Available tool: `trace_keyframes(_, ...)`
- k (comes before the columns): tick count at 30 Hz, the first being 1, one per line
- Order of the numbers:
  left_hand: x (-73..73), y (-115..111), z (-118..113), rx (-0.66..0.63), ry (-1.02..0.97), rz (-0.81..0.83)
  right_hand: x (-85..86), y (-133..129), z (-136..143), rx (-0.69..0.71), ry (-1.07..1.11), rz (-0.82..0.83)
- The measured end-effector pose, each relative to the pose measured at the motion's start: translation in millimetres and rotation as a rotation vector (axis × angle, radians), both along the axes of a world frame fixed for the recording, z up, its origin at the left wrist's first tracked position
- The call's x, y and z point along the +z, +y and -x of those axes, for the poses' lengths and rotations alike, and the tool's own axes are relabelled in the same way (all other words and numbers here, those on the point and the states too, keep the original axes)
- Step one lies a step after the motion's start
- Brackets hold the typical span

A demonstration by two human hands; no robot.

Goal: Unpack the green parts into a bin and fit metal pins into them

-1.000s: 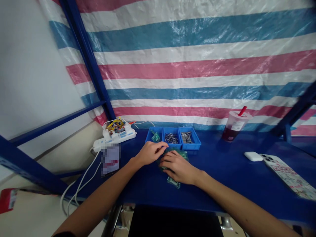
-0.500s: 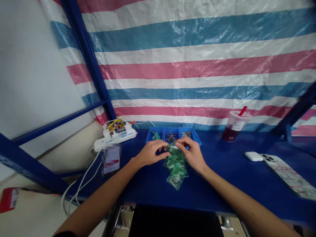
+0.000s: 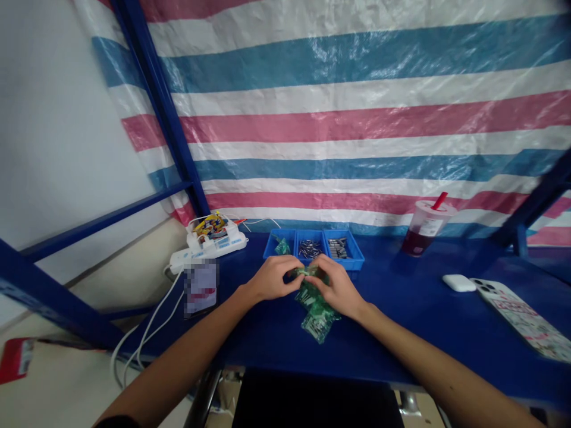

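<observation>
Between my hands is a small green plastic bag (image 3: 307, 271), pinched at its top edge. My left hand (image 3: 277, 277) grips it with thumb and fingertips from the left. From the right, my right hand (image 3: 335, 285) pinches the same bag, its thumb close to the left thumb. Just below, a pile of green plastic bags (image 3: 317, 321) with small metal pieces inside lies on the table, partly covered by my right hand. Behind the hands stands a blue three-part tray (image 3: 354, 263) holding green bags (image 3: 282, 246), dark screws (image 3: 311, 249) and grey metal pins (image 3: 338, 247).
A white power strip (image 3: 232, 241) with cables and a blurred-screen phone (image 3: 200, 288) are on the left of the blue table (image 3: 267, 348). To the right stand a cup with a red straw (image 3: 422, 229), a white earbud case (image 3: 458, 283) and a patterned phone (image 3: 524, 318).
My right hand has moved down and left, closer to my left hand, and now pinches the bag's top edge beside it. More of the tray's right compartment shows.
</observation>
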State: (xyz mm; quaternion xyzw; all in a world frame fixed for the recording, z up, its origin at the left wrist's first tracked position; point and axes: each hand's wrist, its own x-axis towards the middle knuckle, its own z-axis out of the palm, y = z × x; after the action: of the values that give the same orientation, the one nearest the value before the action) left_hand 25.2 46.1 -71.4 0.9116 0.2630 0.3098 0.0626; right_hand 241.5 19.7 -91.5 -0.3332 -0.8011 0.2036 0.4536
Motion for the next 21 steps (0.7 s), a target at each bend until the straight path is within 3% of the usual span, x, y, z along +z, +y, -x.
trace_keyframes(12, -2.8, 2, -1, 0.030, 0.010, 0.043, -4.0, 3, -5, -0.031, 0.038, 0.080)
trace_keyframes(21, -15.3, 7, -1, 0.126, -0.259, 0.087, -3.9, 1, -2, -0.070, 0.279, 0.149)
